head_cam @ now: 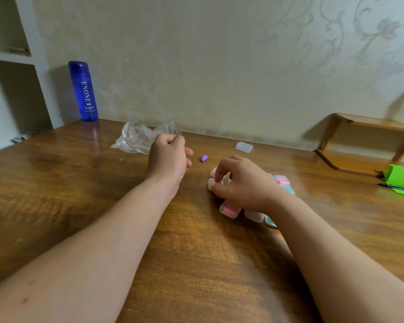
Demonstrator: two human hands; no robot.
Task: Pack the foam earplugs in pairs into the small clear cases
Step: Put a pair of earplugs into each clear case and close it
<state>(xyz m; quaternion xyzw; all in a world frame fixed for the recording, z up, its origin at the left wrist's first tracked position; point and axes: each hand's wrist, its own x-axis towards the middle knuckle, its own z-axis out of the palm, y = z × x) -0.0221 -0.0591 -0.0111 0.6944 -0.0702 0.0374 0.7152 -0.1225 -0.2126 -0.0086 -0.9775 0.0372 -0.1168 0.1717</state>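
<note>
The left hand (168, 155) is closed in a loose fist at the far side of the counter (79, 194). Its fingertips pinch the edge of a crumpled clear plastic bag (135, 139), and the rest of the bag lies on the wood behind the hand. What is inside the bag I cannot tell.

The right hand (240, 183) is bent downward with curled fingers. The thumb and the first fingers pinch a small case (211, 184), which sits on the counter and shows something pink inside. This case is at the left edge of a group of filled cases (230, 209). The group lies partly under the right hand and the wrist; some cases show pink contents and some show light teal.

One purple earplug (204, 158) lies alone on the counter between the two hands and touches neither of them. One empty case (244, 146), clear and closed, stands further back, apart from the group.

A tall blue bottle (83, 90) stands upright near the wall on the left. On the right there is a low wooden shelf (364, 141), and in front of it a green object (402, 176) with a dark pen (397, 187) lying on it.
</note>
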